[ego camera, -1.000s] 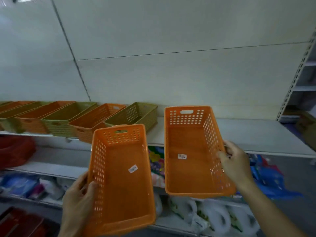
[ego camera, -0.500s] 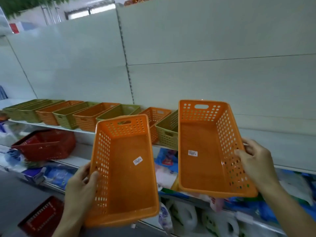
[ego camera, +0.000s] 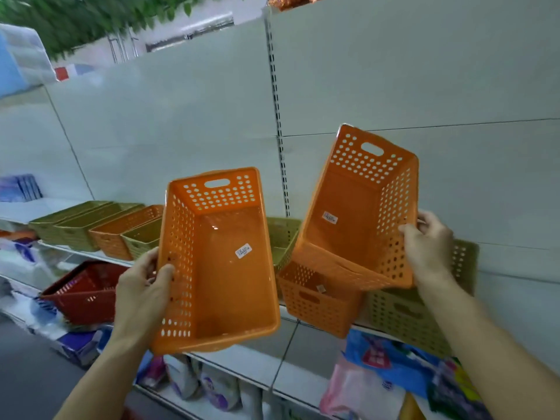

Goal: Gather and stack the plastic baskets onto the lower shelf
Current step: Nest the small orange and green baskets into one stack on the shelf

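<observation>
I hold two orange perforated plastic baskets in the air in front of a shelf. My left hand (ego camera: 142,286) grips the left wall of one orange basket (ego camera: 224,274), its opening towards me and a white sticker on its floor. My right hand (ego camera: 430,247) grips the right wall of the other orange basket (ego camera: 348,225), which is tilted up and to the left. Directly under it an orange basket (ego camera: 315,301) stands on the white shelf (ego camera: 91,254), with an olive basket (ego camera: 403,316) to its right. A row of olive and orange baskets (ego camera: 100,228) runs along the shelf to the left.
A red basket (ego camera: 81,292) lies tilted on the lower shelf at the left. Packaged goods in bags fill the lower shelves (ego camera: 378,386). A white back panel with a slotted upright (ego camera: 278,116) rises behind the shelf. Grey floor shows at bottom left.
The view has swung left and closer to the shelf. My right hand has lifted and tilted its orange basket over the orange one standing on the shelf. The left basket stays held in front.
</observation>
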{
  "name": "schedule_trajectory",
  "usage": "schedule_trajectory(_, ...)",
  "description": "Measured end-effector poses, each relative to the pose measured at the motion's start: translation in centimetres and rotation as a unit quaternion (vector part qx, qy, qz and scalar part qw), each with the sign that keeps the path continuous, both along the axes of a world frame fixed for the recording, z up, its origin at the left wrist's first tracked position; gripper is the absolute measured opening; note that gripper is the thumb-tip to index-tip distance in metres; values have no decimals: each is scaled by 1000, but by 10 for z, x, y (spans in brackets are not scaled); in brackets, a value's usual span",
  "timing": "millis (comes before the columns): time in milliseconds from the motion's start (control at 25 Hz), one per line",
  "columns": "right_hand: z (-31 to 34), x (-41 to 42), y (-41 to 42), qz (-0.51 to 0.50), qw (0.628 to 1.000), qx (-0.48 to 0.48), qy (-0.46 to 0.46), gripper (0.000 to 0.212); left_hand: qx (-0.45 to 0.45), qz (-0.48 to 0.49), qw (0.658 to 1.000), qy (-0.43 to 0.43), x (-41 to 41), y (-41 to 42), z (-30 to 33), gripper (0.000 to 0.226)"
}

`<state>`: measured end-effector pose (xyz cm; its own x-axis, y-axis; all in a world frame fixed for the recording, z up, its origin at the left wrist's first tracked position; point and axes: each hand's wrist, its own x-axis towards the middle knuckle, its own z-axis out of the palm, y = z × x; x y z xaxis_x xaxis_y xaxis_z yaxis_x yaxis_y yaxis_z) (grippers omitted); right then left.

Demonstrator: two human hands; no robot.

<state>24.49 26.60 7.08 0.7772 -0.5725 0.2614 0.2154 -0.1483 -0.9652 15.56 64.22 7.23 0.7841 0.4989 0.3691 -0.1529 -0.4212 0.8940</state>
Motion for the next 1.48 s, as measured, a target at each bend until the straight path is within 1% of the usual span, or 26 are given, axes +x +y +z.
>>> schedule_trajectory(80,-7,23,19,-24,999,-10,26,29,1,-2,1000,-5,20,12,1,35)
schedule_trajectory(200,-22,42,38,-56,994,-42,80,34,-10,-24,1000,-6,50,28,2,37)
schedule_trajectory(360,-33,40,57,-94,985,-98,109,34,-18,-75,997,-12,85,48,5,36)
schedule_trajectory(480,-34,33,73,-136,970,-155,131,36,-18,-116,993,-5,104,59,14,37)
schedule_trajectory(560,-37,33,80,-134,958,-190,165,42,-21,-141,990,-4,111,64,18,35)
schedule_trajectory(640,-40,33,85,-92,942,-227,231,51,-26,-168,985,2,116,64,24,32)
schedule_trajectory(680,-38,30,88,-70,937,-238,246,53,-27,-180,983,1,118,62,27,30)
schedule_trajectory(720,-33,25,91,-52,940,-242,237,52,-27,-193,981,-3,121,60,29,27)
schedule_trajectory(760,-26,15,98,-38,948,-239,208,49,-29,-208,978,-11,123,54,30,25)
schedule_trajectory(800,-17,3,106,-12,961,-222,163,48,-32,-226,974,-20,125,47,31,25)
schedule_trajectory(840,-6,-14,117,38,973,-195,118,50,-40,-244,969,-25,127,37,32,26)
schedule_trajectory(880,5,-31,130,100,977,-170,85,54,-52,-262,963,-27,129,23,31,26)
schedule_trajectory(920,15,-46,141,146,973,-164,71,57,-64,-278,958,-29,132,9,30,23)
schedule_trajectory(960,20,-53,148,154,969,-185,64,56,-72,-292,953,-35,135,-7,30,21)
schedule_trajectory(1000,20,-55,149,131,967,-214,51,55,-82,-312,946,-38,138,-24,31,23)
schedule_trajectory(1040,18,-51,146,83,967,-237,40,55,-94,-349,932,-35,142,-39,33,30)
schedule_trajectory(1080,15,-45,140,30,972,-233,30,56,-97,-408,908,-23,148,-50,34,38)
schedule_trajectory(1160,8,-32,123,-43,978,-204,19,56,-69,-531,845,14,162,-66,31,53)
schedule_trajectory(1200,4,-27,114,-56,978,-200,24,56,-51,-568,820,38,169,-71,27,58)
schedule_trajectory(1240,-1,-22,107,-57,977,-203,38,56,-35,-584,809,62,178,-74,21,60)
schedule_trajectory(1280,-5,-19,103,-52,975,-210,56,55,-21,-583,808,83,185,-77,15,61)
schedule_trajectory(1360,-12,-16,100,-49,967,-233,93,53,-5,-561,818,126,193,-82,2,58)
schedule_trajectory(1480,-20,-14,89,-37,961,-241,131,51,7,-523,837,160,190,-91,-14,51)
